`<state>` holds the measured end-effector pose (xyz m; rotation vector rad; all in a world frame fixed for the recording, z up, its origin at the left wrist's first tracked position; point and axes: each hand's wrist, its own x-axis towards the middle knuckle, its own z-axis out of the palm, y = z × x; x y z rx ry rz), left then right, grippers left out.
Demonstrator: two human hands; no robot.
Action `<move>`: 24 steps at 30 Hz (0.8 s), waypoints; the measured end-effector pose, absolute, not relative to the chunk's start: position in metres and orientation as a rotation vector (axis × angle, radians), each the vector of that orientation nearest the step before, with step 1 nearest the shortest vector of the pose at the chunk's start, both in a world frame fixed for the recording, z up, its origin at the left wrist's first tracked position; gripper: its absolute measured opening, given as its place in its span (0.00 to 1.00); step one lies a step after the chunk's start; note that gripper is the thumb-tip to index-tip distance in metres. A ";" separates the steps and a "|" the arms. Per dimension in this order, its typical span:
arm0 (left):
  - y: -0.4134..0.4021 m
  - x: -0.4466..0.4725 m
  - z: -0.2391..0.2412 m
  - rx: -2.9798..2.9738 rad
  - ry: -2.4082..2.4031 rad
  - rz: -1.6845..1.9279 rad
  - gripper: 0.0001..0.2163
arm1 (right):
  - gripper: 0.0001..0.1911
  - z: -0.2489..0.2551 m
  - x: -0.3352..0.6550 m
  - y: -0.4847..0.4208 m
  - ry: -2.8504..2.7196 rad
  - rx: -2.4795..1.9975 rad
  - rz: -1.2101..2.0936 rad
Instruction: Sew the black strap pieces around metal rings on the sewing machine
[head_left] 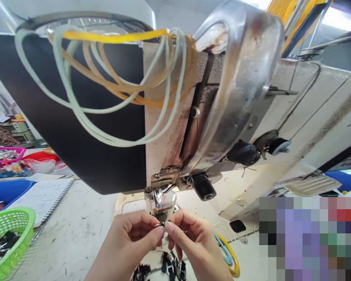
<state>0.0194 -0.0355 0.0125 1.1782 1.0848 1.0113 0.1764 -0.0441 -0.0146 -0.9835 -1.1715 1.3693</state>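
Note:
My left hand (pixel 134 236) and my right hand (pixel 190 240) meet just in front of the presser foot (pixel 162 203) of a sewing machine (pixel 169 109). Both are closed, thumb against fingertips, pinching a small black piece (pixel 162 224) between them. Most of that piece is covered by my fingers, so its exact kind is unclear. Below my hands, several black strap pieces (pixel 170 266) with shiny metal parts lie on the white table (pixel 84 230). Beside my right wrist is a tool with a yellow loop (pixel 235 263) and a light blue part.
Pale green and orange cords (pixel 111 140) hang from the machine head. At the left stand a green basket (pixel 29 222) of black pieces, a spiral notebook (pixel 43 197), a blue bin (pixel 10 191) and a pink basket (pixel 20 152). A blurred patch covers the lower right.

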 end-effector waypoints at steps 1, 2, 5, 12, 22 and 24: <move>-0.033 0.019 0.012 1.151 1.071 1.040 0.10 | 0.21 -0.014 0.174 -0.042 -1.186 -0.983 1.363; -0.030 0.019 0.012 1.114 1.054 1.067 0.11 | 0.20 -0.014 0.173 -0.039 -1.205 -0.991 1.338; -0.019 0.020 0.010 0.930 0.998 1.116 0.12 | 0.14 -0.013 0.173 -0.031 -1.336 -1.037 1.056; 0.003 0.021 0.001 0.603 1.027 1.169 0.08 | 0.19 -0.021 0.191 -0.016 -1.770 -0.850 0.147; 0.008 0.018 -0.008 0.617 1.099 1.203 0.08 | 0.25 -0.021 0.195 -0.008 -1.839 -0.826 -0.105; 0.008 0.018 -0.008 0.636 1.107 1.191 0.08 | 0.23 -0.020 0.195 -0.008 -1.847 -0.830 -0.130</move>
